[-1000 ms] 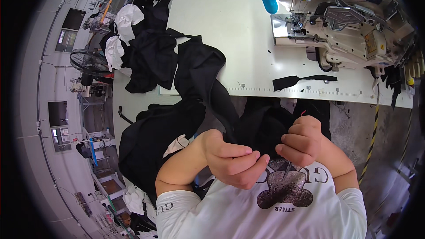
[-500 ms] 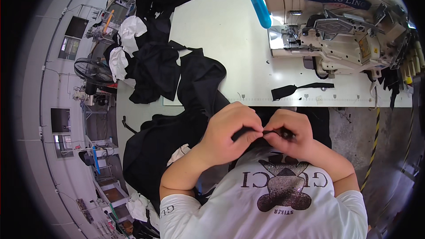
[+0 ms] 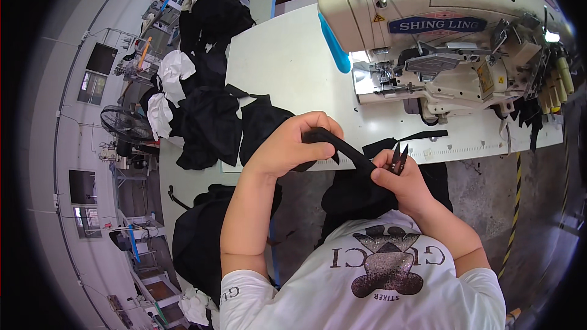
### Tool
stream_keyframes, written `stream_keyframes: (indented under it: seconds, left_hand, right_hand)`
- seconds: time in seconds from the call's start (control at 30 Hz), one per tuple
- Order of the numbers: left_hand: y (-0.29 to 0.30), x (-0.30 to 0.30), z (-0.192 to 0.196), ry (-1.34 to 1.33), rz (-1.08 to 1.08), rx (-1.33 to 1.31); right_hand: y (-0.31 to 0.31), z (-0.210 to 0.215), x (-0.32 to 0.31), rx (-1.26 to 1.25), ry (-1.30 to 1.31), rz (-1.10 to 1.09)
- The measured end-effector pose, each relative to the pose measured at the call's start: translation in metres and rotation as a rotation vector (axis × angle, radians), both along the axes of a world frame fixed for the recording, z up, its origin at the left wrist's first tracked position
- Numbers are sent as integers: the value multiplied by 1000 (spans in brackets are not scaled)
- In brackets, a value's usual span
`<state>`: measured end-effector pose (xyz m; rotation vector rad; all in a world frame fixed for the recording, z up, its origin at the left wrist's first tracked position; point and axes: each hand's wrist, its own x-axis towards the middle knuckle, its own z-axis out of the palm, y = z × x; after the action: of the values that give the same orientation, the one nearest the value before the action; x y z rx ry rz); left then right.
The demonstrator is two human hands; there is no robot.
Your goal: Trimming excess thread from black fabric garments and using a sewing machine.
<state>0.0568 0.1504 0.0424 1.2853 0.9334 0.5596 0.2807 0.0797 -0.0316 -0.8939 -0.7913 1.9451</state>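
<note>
A narrow black fabric strip [image 3: 353,151] runs slantwise between my two hands, over the front edge of the table. My left hand [image 3: 292,146] is closed on its upper end, the thumb pressing the cloth against the fingers. With thumb and fingers, my right hand [image 3: 400,182] pinches the lower end. Small dark thread snips [image 3: 398,157] are also held in my right hand, their two pointed blades sticking up, apart from each other. A larger black cloth [image 3: 354,194] lies below the strip, across my lap.
A cream sewing machine [image 3: 440,30] stands at the back right on the white table [image 3: 287,43]. A loose black strip [image 3: 406,140] lies near its front edge. Black fabric pieces [image 3: 208,116] and white crumpled pieces [image 3: 175,72] are heaped at left, with more black cloth [image 3: 199,226] nearer me.
My hands have moved apart and farther forward, drawing the strip out between them. The snips' blades now show above my right hand. The whole view has shifted, bringing the machine closer.
</note>
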Motion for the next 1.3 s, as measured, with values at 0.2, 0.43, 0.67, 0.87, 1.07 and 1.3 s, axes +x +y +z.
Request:
stream_keyframes:
  seconds: [0.2, 0.43, 0.67, 0.87, 1.07, 1.3]
  left_hand:
    - [16, 24, -14, -77, 60, -109]
    - [32, 52, -18, 275, 143, 108]
    - [42, 60, -34, 202, 233, 158]
    - [47, 67, -40, 298, 295, 312]
    - [53, 70, -47, 359, 355, 403]
    - [59, 75, -46, 467, 386, 567]
  right_hand:
    - [8, -7, 4, 54, -131, -91]
    - [21, -17, 11, 122, -271, -191]
    - [34, -20, 14, -27, -181, -193]
    - [42, -25, 14, -57, -158, -199]
    - [48, -24, 13, -77, -124, -243]
    - [56, -23, 10, -87, -82, -292]
